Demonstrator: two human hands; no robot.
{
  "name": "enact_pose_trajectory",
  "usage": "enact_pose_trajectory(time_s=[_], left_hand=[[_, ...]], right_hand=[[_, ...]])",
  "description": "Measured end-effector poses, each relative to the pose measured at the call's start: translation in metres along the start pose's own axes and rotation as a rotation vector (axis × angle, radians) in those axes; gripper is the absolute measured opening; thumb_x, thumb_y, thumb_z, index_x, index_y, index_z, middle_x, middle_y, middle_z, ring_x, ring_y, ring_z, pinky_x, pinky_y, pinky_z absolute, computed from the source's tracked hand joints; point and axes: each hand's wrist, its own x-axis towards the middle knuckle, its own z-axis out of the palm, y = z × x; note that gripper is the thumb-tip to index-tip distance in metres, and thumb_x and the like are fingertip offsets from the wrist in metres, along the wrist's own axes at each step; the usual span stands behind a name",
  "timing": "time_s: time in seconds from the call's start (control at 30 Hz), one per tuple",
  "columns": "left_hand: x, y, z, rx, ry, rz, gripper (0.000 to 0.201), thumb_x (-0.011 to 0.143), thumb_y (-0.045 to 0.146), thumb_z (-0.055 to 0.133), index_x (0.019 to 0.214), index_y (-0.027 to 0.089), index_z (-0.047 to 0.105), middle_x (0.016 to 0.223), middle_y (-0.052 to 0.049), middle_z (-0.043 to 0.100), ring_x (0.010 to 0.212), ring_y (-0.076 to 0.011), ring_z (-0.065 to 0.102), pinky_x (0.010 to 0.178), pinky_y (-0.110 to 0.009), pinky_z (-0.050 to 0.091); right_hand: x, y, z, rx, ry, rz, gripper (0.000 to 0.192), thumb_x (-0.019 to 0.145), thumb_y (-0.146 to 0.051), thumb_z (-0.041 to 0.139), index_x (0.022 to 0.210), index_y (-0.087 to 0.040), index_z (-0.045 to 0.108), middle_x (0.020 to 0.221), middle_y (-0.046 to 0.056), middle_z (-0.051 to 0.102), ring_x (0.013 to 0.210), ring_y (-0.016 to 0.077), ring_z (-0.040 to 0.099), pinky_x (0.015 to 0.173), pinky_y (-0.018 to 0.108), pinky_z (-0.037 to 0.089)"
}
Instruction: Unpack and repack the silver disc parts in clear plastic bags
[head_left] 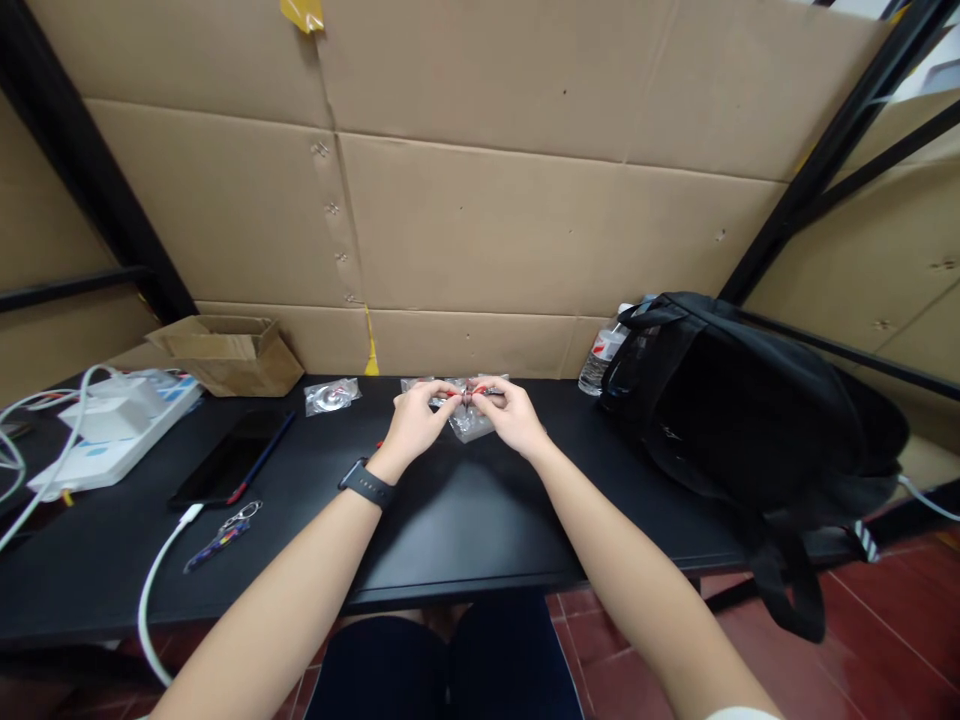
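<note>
"At what step now?"

"Seemingly handling a small red-and-dark piece (pixel 466 398) (too tiny to identify) between left hand (pixel 420 420) and right hand (pixel 517 418), right by a clear plastic bag (pixel 471 428) toward the back of the black table (pixel 465 530)."

"And the fingers?"

"Nearly closed: pinching the piece from both sides with thumb and forefinger, with little gap."

"And next?"

"Probably calls for a light, steady pinch on either side."

- Held piece (pixel 467 396): partly red
- Tabletop (pixel 465 520): black
- Bag (pixel 720 400): black
- Cardboard (pixel 487 220): tan
- Tape (pixel 303 14): yellow
- Power strip (pixel 94 465): white, blue patches
- Floor (pixel 892 620): dark red, pale grid
</note>
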Motion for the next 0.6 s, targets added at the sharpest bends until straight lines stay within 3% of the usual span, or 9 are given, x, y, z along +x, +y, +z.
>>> enact_pose_trajectory(time_s=[0.13, 0.33, 0.47, 0.6], left_hand=[[-0.001, 0.001, 0.001, -0.004, -0.002, 0.003, 0.015, 0.091, 0.035, 0.063, 0.096, 0.025, 0.074, 0.099, -0.001, 0.078, 0.095, -0.0208, 0.071, 0.089, -0.032, 0.053], [-0.001, 0.002, 0.003, -0.029, 0.005, -0.014, 0.017, 0.091, 0.036, 0.063, 0.096, 0.024, 0.074, 0.098, -0.002, 0.078, 0.093, -0.0196, 0.072, 0.089, -0.030, 0.052], [-0.001, 0.003, 0.004, -0.034, -0.005, -0.014, 0.018, 0.090, 0.037, 0.064, 0.098, 0.025, 0.074, 0.100, -0.001, 0.078, 0.093, -0.0195, 0.072, 0.090, -0.030, 0.052], [-0.002, 0.005, 0.005, -0.020, -0.007, -0.009, 0.020, 0.092, 0.038, 0.062, 0.102, 0.025, 0.073, 0.101, -0.001, 0.078, 0.096, -0.0199, 0.071, 0.093, -0.031, 0.050]], right_hand=[[-0.002, -0.006, -0.003, 0.095, -0.037, 0.110, 0.034, 0.080, -0.050, 0.074, 0.093, -0.021, 0.061, 0.123, 0.008, 0.067, 0.081, 0.0183, 0.074, 0.070, 0.032, 0.063], [-0.004, -0.010, -0.007, 0.223, -0.121, 0.164, 0.045, 0.081, -0.041, 0.077, 0.121, -0.028, 0.061, 0.115, 0.004, 0.068, 0.077, 0.0171, 0.074, 0.073, 0.034, 0.065], [-0.002, -0.011, -0.010, 0.257, -0.113, 0.187, 0.040, 0.079, -0.038, 0.079, 0.115, -0.024, 0.070, 0.114, 0.006, 0.070, 0.080, 0.0178, 0.075, 0.079, 0.034, 0.064], [-0.002, -0.013, -0.011, 0.284, -0.104, 0.172, 0.046, 0.076, -0.038, 0.082, 0.118, -0.024, 0.069, 0.117, 0.007, 0.069, 0.082, 0.0186, 0.075, 0.082, 0.036, 0.063]])
